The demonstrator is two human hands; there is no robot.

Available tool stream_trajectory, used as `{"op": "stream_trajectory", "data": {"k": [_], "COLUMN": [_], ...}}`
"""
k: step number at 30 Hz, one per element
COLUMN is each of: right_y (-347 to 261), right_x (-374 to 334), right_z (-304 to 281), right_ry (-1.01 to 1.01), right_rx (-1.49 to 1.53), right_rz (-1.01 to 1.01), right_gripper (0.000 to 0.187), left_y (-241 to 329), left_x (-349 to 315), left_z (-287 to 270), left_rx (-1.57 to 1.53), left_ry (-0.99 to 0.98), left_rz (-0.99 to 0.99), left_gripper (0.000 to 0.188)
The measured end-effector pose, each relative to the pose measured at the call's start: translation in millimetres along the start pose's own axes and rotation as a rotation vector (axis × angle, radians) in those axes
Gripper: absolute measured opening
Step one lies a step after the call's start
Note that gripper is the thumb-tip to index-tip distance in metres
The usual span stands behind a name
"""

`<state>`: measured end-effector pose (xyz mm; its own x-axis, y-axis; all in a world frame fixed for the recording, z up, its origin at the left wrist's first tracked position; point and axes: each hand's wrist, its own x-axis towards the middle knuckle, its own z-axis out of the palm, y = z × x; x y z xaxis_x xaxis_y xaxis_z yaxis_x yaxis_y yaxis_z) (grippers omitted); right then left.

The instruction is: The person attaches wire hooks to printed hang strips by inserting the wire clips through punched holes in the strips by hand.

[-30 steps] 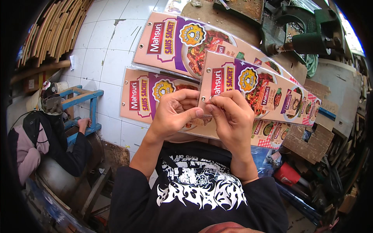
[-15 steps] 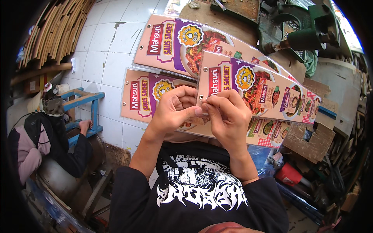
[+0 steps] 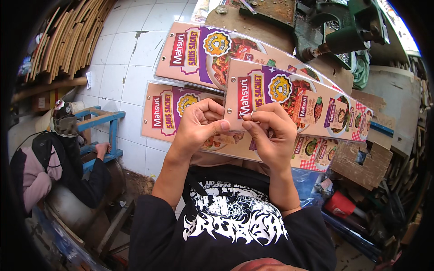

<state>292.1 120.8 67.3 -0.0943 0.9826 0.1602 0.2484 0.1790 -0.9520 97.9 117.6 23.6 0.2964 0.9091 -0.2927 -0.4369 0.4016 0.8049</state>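
Printed panel (image 3: 298, 99) is up front, over two more of the same kind. Long tapering card look, peach and purple print, clear glossy cover, metal eyelets at the wide left end.

Left hand (image 3: 197, 124): thumb over the panel's near left corner, fingers curled by the edge, gripping that corner. Right hand (image 3: 271, 133): narrow, thumb and index tips close together over the panel's near left part. Can't tell if they pinch the cover or something small.

Under it: upper panel (image 3: 208, 52) on the far side, lower panel (image 3: 156, 113) on the near side; both overlapped by the front one, the lower one partly hidden by the hands too.

Containers: green metal tray (image 3: 266, 21) at the far edge, brown inside, contents too small to make out, thin pale stick across its left edge. It sits by a green machine (image 3: 343, 38) at the brown surface (image 3: 226, 18). Red container (image 3: 339, 205) lies tilted at lower right, inside not visible. Pale bucket (image 3: 76, 107) at left, partly behind a dark object, contents hidden. Brown carton (image 3: 41, 101) near it, under wooden strips (image 3: 68, 49).

Co-worker's hand (image 3: 103, 149) rests at a blue frame (image 3: 113, 135), left side.
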Motion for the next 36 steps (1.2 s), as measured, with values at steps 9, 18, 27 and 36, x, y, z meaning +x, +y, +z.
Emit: {"op": "stream_trajectory", "data": {"k": [9, 18, 27, 36], "right_y": [-2.8, -5.9, -8.1, -9.5], "right_x": [4.2, 4.6, 6.6, 3.2], "right_z": [6.9, 11.0, 12.8, 21.2], "right_ry": [-0.021, -0.011, -0.030, 0.028], "right_rx": [-0.156, -0.217, -0.261, -0.322], "right_rz": [-0.119, -0.083, -0.062, -0.059], "right_gripper": [0.018, 0.015, 0.009, 0.008], "left_y": [1.5, 1.9, 7.3, 3.6], "left_x": [1.5, -0.8, -1.2, -1.4], "left_z": [-2.4, -2.2, 3.8, 2.5], "left_rx": [-0.021, -0.054, -0.021, -0.051], "left_ry": [-0.048, -0.059, -0.022, -0.035], "left_rz": [0.031, 0.001, -0.011, 0.020], "left_gripper": [0.027, 0.038, 0.039, 0.041]}}
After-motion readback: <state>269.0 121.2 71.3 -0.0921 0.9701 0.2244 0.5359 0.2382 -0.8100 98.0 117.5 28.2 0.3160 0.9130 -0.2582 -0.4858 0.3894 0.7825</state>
